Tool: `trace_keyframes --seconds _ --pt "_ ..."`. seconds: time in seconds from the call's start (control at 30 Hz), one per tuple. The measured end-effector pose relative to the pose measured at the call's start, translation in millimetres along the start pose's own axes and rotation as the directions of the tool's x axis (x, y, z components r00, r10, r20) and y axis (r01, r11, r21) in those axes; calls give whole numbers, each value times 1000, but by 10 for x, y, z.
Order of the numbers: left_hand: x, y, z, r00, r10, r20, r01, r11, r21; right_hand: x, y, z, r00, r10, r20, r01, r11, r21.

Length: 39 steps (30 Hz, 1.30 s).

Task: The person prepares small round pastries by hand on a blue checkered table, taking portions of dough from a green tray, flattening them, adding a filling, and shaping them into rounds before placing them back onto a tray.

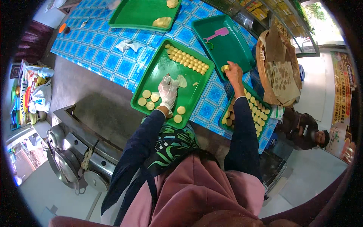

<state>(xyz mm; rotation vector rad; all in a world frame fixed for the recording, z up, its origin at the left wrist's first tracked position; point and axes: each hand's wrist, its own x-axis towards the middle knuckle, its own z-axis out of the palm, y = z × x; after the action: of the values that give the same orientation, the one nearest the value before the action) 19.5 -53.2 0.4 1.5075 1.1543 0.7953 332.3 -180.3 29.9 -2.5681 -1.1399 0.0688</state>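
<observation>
In the middle of the table lies a green tray (155, 73), with rows of small yellow dough balls (188, 59) along its far side and flat pale dough rounds (146, 94) at its near end. My left hand (168, 90), in a clear glove, is low over this tray. Its fingers are curled together; what they hold, if anything, is hidden. Beside its fingertips is a thin flat piece of dough (182, 81). To the right, my bare right hand (235, 73) grips a yellow piece of dough (225, 68) near the corner of a darker green tray (232, 41).
A pink scoop (216, 34) and a small green ring (209, 45) lie in the darker tray. Another tray of dough rounds (258, 113) is under my right forearm. Farther off are a tray with dough lumps (162, 22), a white cloth (128, 45) and a paper-lined basket (280, 72).
</observation>
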Motion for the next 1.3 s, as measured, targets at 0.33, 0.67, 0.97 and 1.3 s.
trace_keyframes --seconds 0.33,0.67,0.97,1.3 --pt "10 49 -98 998 -63 24 63 997 38 -873 -1679 369 968 -250 -16 221 823 524" --pt "57 67 -220 988 -103 113 112 991 -79 -1084 -1789 846 961 -121 -250 212 902 377" --pt "253 -36 -159 895 -214 391 403 765 -502 -1076 -1863 922 992 64 -111 -15 919 394" --pt "466 232 -432 889 -104 446 7 977 213 -1069 -1736 914 973 222 67 -211 732 648"
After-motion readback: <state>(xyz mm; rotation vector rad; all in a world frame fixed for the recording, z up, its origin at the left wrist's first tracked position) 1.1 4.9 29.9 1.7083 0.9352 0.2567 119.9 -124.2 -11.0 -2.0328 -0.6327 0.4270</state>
